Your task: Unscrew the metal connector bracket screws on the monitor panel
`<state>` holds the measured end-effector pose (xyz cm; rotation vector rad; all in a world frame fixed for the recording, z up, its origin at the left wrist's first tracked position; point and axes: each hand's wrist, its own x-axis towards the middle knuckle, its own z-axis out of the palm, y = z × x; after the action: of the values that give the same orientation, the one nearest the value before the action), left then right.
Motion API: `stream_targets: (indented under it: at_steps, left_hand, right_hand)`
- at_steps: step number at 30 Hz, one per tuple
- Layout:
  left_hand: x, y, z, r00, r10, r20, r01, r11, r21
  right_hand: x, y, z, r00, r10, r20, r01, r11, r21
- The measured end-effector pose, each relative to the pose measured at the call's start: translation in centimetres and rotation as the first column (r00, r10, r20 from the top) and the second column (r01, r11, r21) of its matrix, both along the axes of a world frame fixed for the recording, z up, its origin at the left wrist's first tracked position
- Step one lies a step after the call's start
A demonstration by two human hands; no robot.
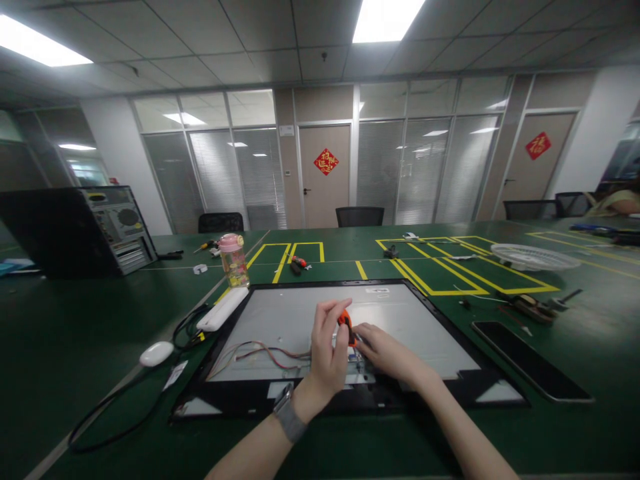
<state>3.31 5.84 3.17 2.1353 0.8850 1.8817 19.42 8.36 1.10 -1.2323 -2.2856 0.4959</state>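
A flat monitor panel with a black frame lies face down on the green table. Both hands meet over its near middle. My left hand, with a watch on the wrist, curls its fingers round the orange handle of a small screwdriver held upright. My right hand rests on the panel next to the tool, fingers bent toward a small circuit board under it. Thin red and white wires run left from the board across the panel.
A white power adapter with black cable and a white mouse lie left of the panel. A pink-lidded bottle, a PC case, a black strip, tools and a fan grille surround it.
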Motion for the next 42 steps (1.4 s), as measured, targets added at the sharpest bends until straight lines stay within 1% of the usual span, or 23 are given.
stream_targets:
  at_steps: [5, 13, 16, 21, 23, 25, 27, 31, 36, 39, 42]
  left_hand:
    - [0.26, 0.29, -0.09, 0.999, 0.029, 0.040, -0.029, 1.000, 0.004]
    - [0.29, 0.69, -0.31, 0.994, 0.083, 0.064, -0.086, 0.995, 0.054]
    - [0.40, 0.68, -0.37, 0.996, 0.067, 0.051, -0.069, 0.997, 0.046]
    - [0.60, 0.50, -0.61, 0.997, 0.003, 0.073, -0.004, 1.000, 0.014]
    - [0.50, 0.36, -0.69, 0.998, 0.011, 0.058, -0.014, 0.999, 0.050]
    - [0.35, 0.23, -0.73, 0.998, 0.045, 0.049, -0.049, 0.994, 0.098]
    - [0.26, 0.15, -0.71, 0.995, 0.075, 0.061, -0.082, 0.990, 0.119]
    - [0.27, 0.12, -0.49, 0.995, 0.075, 0.071, -0.082, 0.992, 0.097]
    - [0.22, 0.15, -0.44, 0.998, -0.002, 0.065, -0.003, 0.997, 0.074]
    - [0.24, 0.28, -0.74, 0.997, 0.011, 0.070, -0.017, 0.997, 0.082]
    - [0.33, 0.40, -0.86, 0.996, 0.038, 0.082, -0.042, 0.998, 0.052]
  right_hand:
    - [-0.04, -0.02, 0.02, 1.000, 0.006, 0.000, -0.006, 1.000, 0.011]
    - [0.03, -0.03, 0.04, 1.000, 0.013, -0.012, -0.013, 1.000, 0.015]
    - [0.00, 0.02, 0.00, 1.000, 0.014, -0.011, -0.014, 1.000, 0.008]
    - [-0.07, -0.01, 0.00, 1.000, 0.008, -0.010, -0.008, 1.000, 0.004]
    - [-0.08, -0.10, 0.08, 1.000, 0.005, -0.011, -0.005, 1.000, 0.007]
    - [-0.08, -0.20, 0.18, 1.000, 0.006, -0.014, -0.005, 1.000, 0.009]
    - [-0.09, -0.27, 0.26, 1.000, 0.006, -0.019, -0.006, 1.000, 0.010]
    - [-0.11, -0.25, 0.22, 1.000, -0.003, -0.010, 0.003, 1.000, 0.008]
    - [-0.04, -0.12, 0.07, 1.000, 0.004, 0.004, -0.004, 1.000, 0.007]
    - [-0.01, -0.10, 0.05, 1.000, 0.014, -0.007, -0.014, 1.000, 0.014]
    - [0.03, -0.04, -0.09, 1.000, 0.012, -0.006, -0.012, 1.000, 0.016]
